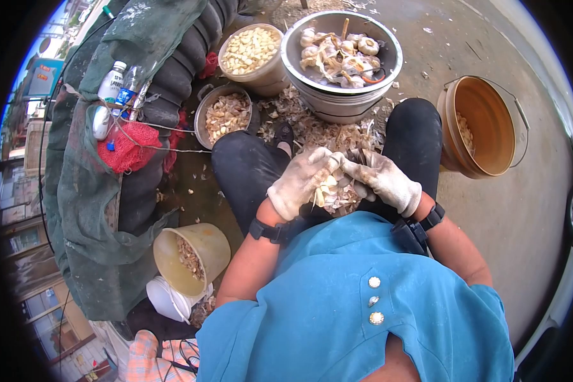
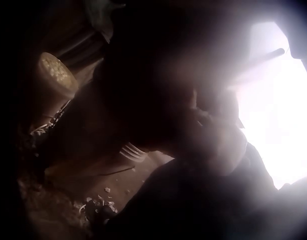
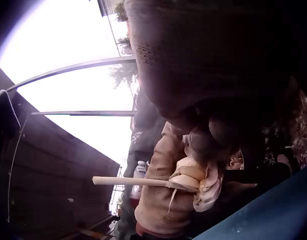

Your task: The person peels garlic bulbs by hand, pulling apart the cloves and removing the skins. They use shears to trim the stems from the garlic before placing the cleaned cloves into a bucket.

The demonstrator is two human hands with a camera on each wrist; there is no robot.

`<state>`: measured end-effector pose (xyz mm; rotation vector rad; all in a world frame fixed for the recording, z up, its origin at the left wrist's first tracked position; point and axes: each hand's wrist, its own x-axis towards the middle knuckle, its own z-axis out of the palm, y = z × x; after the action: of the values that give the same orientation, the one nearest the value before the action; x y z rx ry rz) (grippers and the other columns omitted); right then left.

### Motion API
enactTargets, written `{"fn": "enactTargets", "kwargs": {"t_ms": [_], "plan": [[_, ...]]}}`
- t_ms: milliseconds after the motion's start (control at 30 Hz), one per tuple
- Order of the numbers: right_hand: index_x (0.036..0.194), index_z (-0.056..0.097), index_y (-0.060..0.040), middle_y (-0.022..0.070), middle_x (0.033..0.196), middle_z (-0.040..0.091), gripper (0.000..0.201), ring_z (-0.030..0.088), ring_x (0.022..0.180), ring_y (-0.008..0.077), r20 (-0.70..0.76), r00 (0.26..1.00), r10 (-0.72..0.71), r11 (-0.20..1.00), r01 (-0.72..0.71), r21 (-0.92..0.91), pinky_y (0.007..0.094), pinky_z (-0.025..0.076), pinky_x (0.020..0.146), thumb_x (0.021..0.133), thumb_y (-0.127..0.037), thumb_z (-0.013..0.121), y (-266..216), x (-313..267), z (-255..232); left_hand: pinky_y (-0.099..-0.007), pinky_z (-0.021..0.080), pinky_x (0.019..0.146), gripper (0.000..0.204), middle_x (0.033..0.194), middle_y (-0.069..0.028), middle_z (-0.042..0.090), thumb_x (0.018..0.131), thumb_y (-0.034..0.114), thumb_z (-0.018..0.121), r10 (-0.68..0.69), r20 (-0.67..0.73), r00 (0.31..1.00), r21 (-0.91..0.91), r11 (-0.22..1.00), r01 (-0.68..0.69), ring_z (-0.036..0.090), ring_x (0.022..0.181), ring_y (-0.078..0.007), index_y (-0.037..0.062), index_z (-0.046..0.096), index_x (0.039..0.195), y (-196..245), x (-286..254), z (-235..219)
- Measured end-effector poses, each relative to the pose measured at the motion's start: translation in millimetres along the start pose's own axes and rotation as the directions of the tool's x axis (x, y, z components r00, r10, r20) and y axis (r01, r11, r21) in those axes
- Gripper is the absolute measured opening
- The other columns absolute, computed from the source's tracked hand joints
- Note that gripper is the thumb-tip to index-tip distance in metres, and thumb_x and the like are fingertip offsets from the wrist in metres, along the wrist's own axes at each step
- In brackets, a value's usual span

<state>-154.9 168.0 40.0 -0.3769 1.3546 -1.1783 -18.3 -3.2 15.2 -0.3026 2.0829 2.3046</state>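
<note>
Both hands wear off-white work gloves and meet above the lap in the head view. Between them is a partly broken garlic bulb (image 3: 189,180), its pale cloves bared and a long dry stem sticking out. The left hand (image 1: 304,181) grips the bulb, its fingers curled round it and its tips close to the other hand. From the other side, the right hand (image 1: 386,180) pinches the garlic with thumb and fingers. In the right wrist view, loose skin peels away from the cloves. The left wrist view is dark, and the left hand (image 2: 208,135) is blurred there.
Ahead stands a metal basin (image 1: 291,60) of whole garlic bulbs, beside a bucket (image 1: 264,81) of peeled cloves. A smaller pot (image 1: 202,124) holds cloves and skins. An orange-brown bucket (image 1: 490,121) sits right; a tilted yellowish bucket (image 1: 213,251) lies left. Garlic skins litter the ground.
</note>
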Motion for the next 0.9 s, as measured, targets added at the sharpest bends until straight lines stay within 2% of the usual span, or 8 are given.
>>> {"fn": "enactTargets", "kwargs": {"t_ms": [100,167,333,467,533,567,633,900], "plan": [[0.099,0.061,-0.0043,0.0031,0.081,0.062,0.031,0.054,0.069,0.0105,-0.077,0.992,-0.101,0.966,0.079,-0.246,0.0279,0.045,0.062,0.095,-0.035,0.062,11.3,6.2,0.1,-0.0231,0.047,0.074,0.031,0.095,-0.0034,0.06,0.098,0.031,0.055,0.007,0.08,0.997,0.145,0.989,-0.018,0.057,0.085,-0.0104,0.0012,0.06,0.105,5.7,3.6,-4.5],[0.1,0.06,-0.0026,0.0048,0.081,0.062,0.032,0.057,0.075,0.015,-0.078,0.994,-0.073,0.966,0.051,-0.252,0.0317,0.047,0.07,0.094,-0.035,0.062,13.0,5.2,1.5,-0.0231,0.046,0.073,0.031,0.096,-0.003,0.06,0.098,0.032,0.056,0.031,0.107,0.994,0.2,0.978,-0.052,0.056,0.084,-0.01,0.0016,0.06,0.103,2.6,4.1,-3.8],[0.099,0.059,-0.0024,0.0076,0.079,0.061,0.033,0.055,0.074,0.0162,-0.123,0.977,-0.176,0.934,0.127,-0.335,0.0332,0.046,0.069,0.094,-0.035,0.062,21.2,13.1,3.2,-0.0273,0.05,0.072,0.027,0.097,-0.0045,0.06,0.097,0.03,0.057,-0.133,0.044,0.99,-0.239,0.961,0.139,0.059,0.085,-0.0138,0.004,0.056,0.1,-13.2,3.2,2.2],[0.095,0.059,-0.0031,0.0051,0.077,0.06,0.034,0.053,0.068,0.014,-0.142,0.964,-0.225,0.884,0.141,-0.445,0.0316,0.045,0.063,0.095,-0.037,0.061,14.9,12.9,2.2,-0.0292,0.052,0.073,0.028,0.099,-0.0073,0.061,0.095,0.03,0.06,-0.145,0.035,0.989,-0.403,0.904,0.147,0.061,0.086,-0.0165,0.0038,0.054,0.103,-15.8,2.4,9.1],[0.093,0.059,-0.0055,0.0009,0.076,0.059,0.034,0.049,0.061,0.0082,-0.109,0.993,-0.037,0.99,0.021,-0.141,0.0243,0.04,0.055,0.096,-0.039,0.059,3.1,6.0,4.3,-0.0295,0.052,0.073,0.029,0.1,-0.0089,0.062,0.096,0.03,0.059,-0.142,0.046,0.989,-0.656,0.743,0.137,0.062,0.085,-0.0172,0.0033,0.054,0.106,-17.5,2.5,10.4],[0.093,0.059,-0.0055,0.0009,0.076,0.059,0.034,0.049,0.061,0.0082,-0.106,0.994,-0.036,0.99,0.021,-0.142,0.0243,0.04,0.055,0.096,-0.039,0.059,3.7,6.2,3.8,-0.0295,0.052,0.073,0.029,0.1,-0.0089,0.062,0.096,0.03,0.059,-0.142,0.043,0.989,-0.656,0.742,0.134,0.062,0.085,-0.0172,0.0033,0.054,0.106,-17.2,0.0,9.7],[0.096,0.059,-0.0077,-0.0028,0.077,0.058,0.029,0.043,0.056,0.0024,0.04,0.995,-0.093,0.977,0.083,0.198,0.0174,0.032,0.05,0.098,-0.037,0.057,7.7,5.7,-1.7,-0.0276,0.052,0.072,0.027,0.098,-0.0091,0.061,0.097,0.028,0.057,-0.17,0.129,0.977,-0.78,0.591,0.206,0.062,0.083,-0.0164,0.0033,0.054,0.106,-5.2,-2.1,11.5],[0.116,0.054,-0.0024,0.0009,0.087,0.056,0.031,0.039,0.054,0.0049,0.258,0.946,-0.196,0.72,-0.04,0.693,0.0178,0.03,0.046,0.099,-0.028,0.053,24.9,9.6,-16.0,-0.0257,0.051,0.065,0.03,0.088,-0.008,0.06,0.101,0.031,0.049,-0.032,-0.081,0.996,-0.555,0.832,-0.019,0.061,0.077,-0.0153,0.002,0.055,0.102,-14.1,-2.1,12.6]]}}
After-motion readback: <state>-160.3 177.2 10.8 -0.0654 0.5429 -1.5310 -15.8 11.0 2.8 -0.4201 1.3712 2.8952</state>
